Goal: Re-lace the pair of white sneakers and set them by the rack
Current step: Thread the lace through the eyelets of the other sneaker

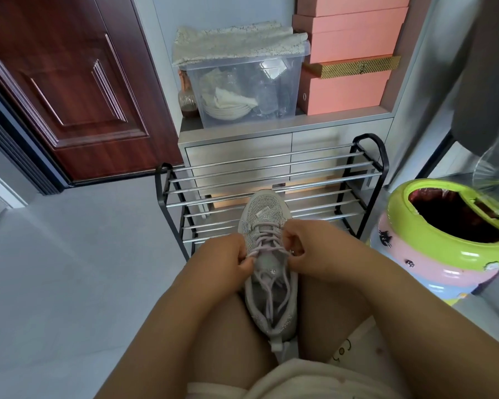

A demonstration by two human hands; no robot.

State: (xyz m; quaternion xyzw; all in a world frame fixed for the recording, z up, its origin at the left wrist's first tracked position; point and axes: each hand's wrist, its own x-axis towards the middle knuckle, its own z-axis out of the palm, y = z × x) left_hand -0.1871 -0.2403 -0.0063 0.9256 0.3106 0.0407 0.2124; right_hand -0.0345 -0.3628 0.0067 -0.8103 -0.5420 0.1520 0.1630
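A pale grey-white mesh sneaker (267, 254) with glittery trim is held between the person's thighs, toe pointing towards the black-framed shoe rack with chrome rails (271, 180) just beyond it. Its pale lilac lace (264, 243) is crossed through the upper eyelets, while loose ends trail into the shoe's opening. The lace is pinched at the left eyelet row by the left hand (228, 260) and at the right row by the right hand (306, 251) — both clenched on it. Judged from this, a crossing is being tightened; both sides are best drawn evenly and the lace kept flat before the next eyelets are threaded. The second sneaker is not seen. A green-rimmed, pink-banded bin (450, 240) stands to the right.
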